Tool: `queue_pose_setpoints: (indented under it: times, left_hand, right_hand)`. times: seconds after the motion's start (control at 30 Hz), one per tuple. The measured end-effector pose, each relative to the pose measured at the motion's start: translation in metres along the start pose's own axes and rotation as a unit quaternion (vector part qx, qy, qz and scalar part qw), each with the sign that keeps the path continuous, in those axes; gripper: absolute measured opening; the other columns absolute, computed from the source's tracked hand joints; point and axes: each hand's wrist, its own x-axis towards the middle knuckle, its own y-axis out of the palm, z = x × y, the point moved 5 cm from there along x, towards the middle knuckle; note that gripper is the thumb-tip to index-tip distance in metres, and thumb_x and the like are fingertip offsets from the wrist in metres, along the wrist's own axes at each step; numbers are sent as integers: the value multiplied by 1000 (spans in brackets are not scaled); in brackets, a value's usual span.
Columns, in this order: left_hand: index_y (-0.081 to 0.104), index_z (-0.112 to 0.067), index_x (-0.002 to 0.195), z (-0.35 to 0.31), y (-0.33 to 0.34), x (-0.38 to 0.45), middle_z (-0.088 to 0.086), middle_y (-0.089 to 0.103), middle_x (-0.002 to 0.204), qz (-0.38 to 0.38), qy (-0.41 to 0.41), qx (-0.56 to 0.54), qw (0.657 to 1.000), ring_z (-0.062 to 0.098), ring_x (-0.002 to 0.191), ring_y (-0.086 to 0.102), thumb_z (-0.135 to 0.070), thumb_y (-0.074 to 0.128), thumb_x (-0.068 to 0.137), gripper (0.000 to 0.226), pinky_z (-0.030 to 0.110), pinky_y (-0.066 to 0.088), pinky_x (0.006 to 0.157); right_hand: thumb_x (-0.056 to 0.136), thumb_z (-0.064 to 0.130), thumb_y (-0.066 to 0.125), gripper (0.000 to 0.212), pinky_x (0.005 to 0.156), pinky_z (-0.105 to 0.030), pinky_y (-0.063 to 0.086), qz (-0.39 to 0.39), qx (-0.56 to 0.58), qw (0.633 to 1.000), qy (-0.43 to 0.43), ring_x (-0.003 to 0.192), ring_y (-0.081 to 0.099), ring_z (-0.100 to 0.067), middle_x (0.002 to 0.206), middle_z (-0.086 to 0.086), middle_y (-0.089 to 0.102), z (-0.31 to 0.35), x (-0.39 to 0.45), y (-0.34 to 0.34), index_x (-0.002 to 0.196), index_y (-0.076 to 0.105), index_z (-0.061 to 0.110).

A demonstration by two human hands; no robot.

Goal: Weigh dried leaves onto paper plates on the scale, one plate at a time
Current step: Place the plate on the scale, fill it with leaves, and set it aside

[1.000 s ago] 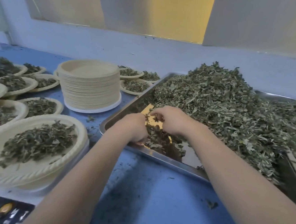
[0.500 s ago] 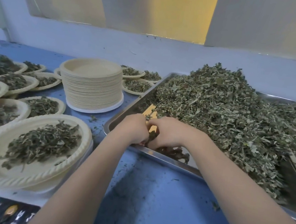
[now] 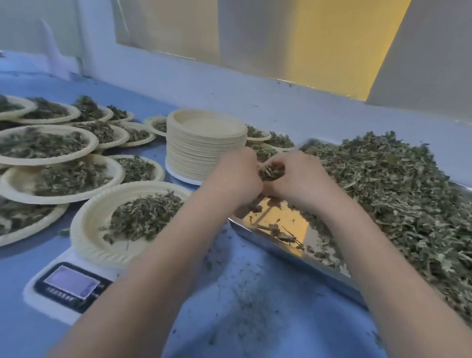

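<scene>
My left hand (image 3: 236, 176) and my right hand (image 3: 301, 179) are cupped together, holding a clump of dried leaves (image 3: 271, 171) above the near left corner of the metal tray (image 3: 288, 251). A big heap of dried leaves (image 3: 400, 200) fills that tray on the right. Below and left of my hands, a paper plate (image 3: 90, 240) with a small pile of leaves sits on the white digital scale (image 3: 72, 284), whose display faces me.
A tall stack of empty paper plates (image 3: 205, 144) stands behind my hands. Several filled paper plates (image 3: 39, 145) cover the blue table at the left. Leaf crumbs (image 3: 248, 304) are scattered on the table in front. A white wall runs along the back.
Both hands have closed around a clump of leaves and lifted it up off the tray corner. The camera has swung left and down, bringing the scale display into view.
</scene>
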Motion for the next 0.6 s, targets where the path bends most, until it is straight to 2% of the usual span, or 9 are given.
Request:
queue_pose_setpoints:
  times: [0.07,0.13,0.2,0.23,0.3,0.37,0.47,0.53,0.6]
  left_hand:
    - [62,0,107,18,-28,-10,17,65,106,-10,-17,12,1000,30,98,61,0,48,87,24,32,46,75]
    - [63,3,104,41,-54,-22,20,67,102,-16,-42,17,999,32,98,62,1,49,86,23,34,49,81]
    - [66,3,97,65,-74,-35,21,69,94,-14,-59,12,998,32,94,64,1,52,83,20,39,51,87]
    - [67,0,93,72,-77,-39,19,70,90,-4,-61,7,998,30,90,65,0,55,81,17,40,52,86]
    - [68,-9,90,92,-86,-50,13,70,83,16,-70,3,997,25,77,65,-5,61,81,12,37,54,80]
    - [66,-17,91,110,-91,-57,4,65,82,8,-74,-6,997,17,70,58,-14,63,82,10,30,51,70]
    - [68,-22,93,132,-101,-62,-5,61,81,-72,-74,-1,995,6,69,54,-18,57,86,14,15,40,54]
    - [69,-23,92,140,-102,-64,-5,64,80,-124,-72,-25,989,4,64,52,-16,54,87,18,8,37,44]
    - [69,-24,91,146,-99,-66,-8,63,81,-171,-68,-59,981,0,56,49,-15,53,87,19,5,35,43]
  right_hand:
    - [77,20,74,18,35,-5,33,8,13,999,-30,50,61,2,71,8,61,30,4,12,86,60,28]
    - [77,20,74,17,35,-6,34,30,39,997,-61,40,56,8,69,12,59,58,6,30,77,59,27]
    - [76,25,73,13,38,-12,41,48,42,994,-94,43,60,2,73,7,65,85,7,49,74,61,30]
    - [75,29,71,8,42,-16,44,55,14,993,-101,52,64,-2,81,4,68,90,6,52,80,65,31]
    - [76,33,69,27,53,-15,43,91,-53,987,-118,76,65,-8,99,5,68,101,6,64,103,68,33]
    - [77,34,70,38,56,-5,39,141,-47,982,-113,83,56,4,106,14,64,99,5,69,115,64,38]
    - [76,45,71,39,65,-8,36,169,0,981,-99,85,49,16,110,23,63,96,3,67,114,63,45]
    - [77,52,67,36,69,-11,35,149,-1,984,-97,88,48,17,109,25,62,94,5,62,112,62,49]
    - [80,55,63,27,68,-10,33,122,-4,988,-98,85,47,18,101,29,60,93,6,59,106,63,50]
